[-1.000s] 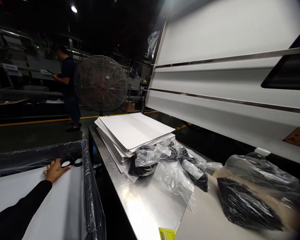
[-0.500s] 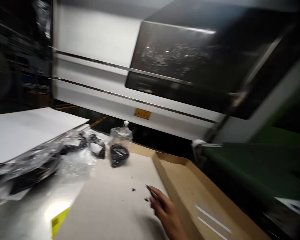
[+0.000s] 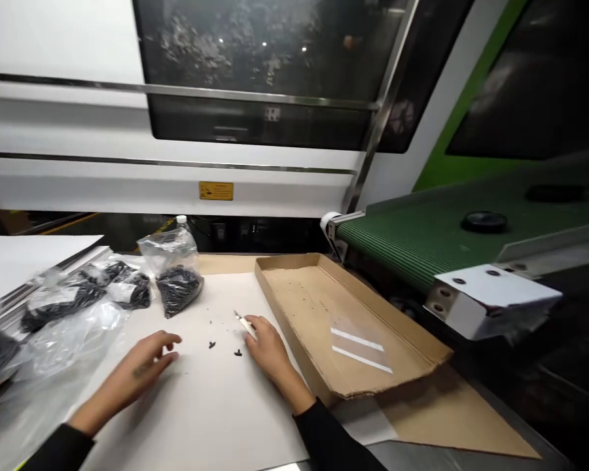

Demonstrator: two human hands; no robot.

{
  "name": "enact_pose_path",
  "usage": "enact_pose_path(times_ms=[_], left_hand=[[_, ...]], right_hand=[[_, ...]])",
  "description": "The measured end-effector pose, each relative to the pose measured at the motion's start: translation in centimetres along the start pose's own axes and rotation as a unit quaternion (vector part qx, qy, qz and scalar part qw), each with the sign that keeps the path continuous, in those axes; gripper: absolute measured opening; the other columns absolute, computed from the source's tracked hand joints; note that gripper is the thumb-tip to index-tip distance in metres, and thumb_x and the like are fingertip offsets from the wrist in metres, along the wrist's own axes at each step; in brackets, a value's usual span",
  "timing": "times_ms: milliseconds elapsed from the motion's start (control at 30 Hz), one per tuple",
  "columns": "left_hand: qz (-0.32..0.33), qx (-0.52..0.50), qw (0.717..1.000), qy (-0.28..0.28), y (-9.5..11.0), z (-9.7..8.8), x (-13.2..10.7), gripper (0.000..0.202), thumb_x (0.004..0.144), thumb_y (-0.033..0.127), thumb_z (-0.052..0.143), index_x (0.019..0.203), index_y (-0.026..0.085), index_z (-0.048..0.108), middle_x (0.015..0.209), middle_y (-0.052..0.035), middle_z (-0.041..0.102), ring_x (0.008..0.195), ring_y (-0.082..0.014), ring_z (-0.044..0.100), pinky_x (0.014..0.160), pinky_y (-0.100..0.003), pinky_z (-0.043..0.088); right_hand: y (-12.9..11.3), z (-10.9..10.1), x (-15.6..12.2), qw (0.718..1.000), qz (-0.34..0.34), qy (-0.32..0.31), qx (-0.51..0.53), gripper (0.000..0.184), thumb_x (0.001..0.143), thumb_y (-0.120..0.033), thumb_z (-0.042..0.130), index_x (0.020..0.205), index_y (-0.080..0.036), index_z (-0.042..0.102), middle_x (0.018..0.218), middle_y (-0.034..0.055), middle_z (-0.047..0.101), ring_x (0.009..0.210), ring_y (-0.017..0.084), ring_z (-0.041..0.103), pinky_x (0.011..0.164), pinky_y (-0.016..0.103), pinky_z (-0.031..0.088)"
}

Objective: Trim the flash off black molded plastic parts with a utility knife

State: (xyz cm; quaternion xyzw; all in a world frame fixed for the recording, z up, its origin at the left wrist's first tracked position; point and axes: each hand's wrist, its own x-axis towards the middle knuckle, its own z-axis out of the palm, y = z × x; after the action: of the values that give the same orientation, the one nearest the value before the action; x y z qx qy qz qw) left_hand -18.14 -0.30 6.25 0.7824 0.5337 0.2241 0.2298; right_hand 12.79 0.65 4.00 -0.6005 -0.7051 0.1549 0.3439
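Note:
My right hand (image 3: 267, 347) rests on a white sheet (image 3: 201, 405) on the table, fingers closed round a small white-handled tool (image 3: 243, 321) whose tip points away from me. My left hand (image 3: 144, 363) lies on the same sheet with its fingers loosely spread and nothing in it. A few tiny black parts (image 3: 212, 344) lie on the sheet between the two hands. A shallow empty cardboard tray (image 3: 343, 327) sits just to the right of my right hand.
Clear plastic bags of small black parts (image 3: 177, 284) lie at the left, next to a stack of white sheets (image 3: 24, 258). A green conveyor belt (image 3: 446, 239) with a black disc (image 3: 484, 222) runs at the right. A white machine with a dark window (image 3: 265, 65) stands behind.
My view has swung right from the bin and the fan to the table. My left hand left the bin and now lies on the white sheet; my right hand has come in with the tool.

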Motion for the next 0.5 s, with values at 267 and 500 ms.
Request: enact_pose_path(times_ms=[267,500], left_hand=[[0.065,-0.018,0.998,-0.018,2.7,9.3,7.2,0.033,0.090,0.051,0.046,0.087,0.022,0.063,0.093,-0.0034,0.061,0.088,-0.0202,0.058,0.078,-0.030,0.047],[-0.010,-0.092,0.995,0.045,-0.3,9.6,6.3,0.058,0.072,0.073,0.057,0.113,0.033,0.060,0.098,0.0044,0.066,0.092,-0.0211,0.062,0.078,-0.027,0.050]], right_hand=[[-0.5,0.0,-1.7,0.994,0.019,-0.071,-0.076,0.004,0.084,-0.026,0.070,0.084,-0.023,0.068,0.091,0.0017,0.063,0.082,0.022,0.060,0.066,0.028,0.041],[-1.1,0.9,-1.4,0.992,0.031,-0.062,-0.103,0.012,0.086,-0.026,0.066,0.098,-0.027,0.069,0.097,-0.0002,0.064,0.085,0.021,0.063,0.071,0.028,0.047]])
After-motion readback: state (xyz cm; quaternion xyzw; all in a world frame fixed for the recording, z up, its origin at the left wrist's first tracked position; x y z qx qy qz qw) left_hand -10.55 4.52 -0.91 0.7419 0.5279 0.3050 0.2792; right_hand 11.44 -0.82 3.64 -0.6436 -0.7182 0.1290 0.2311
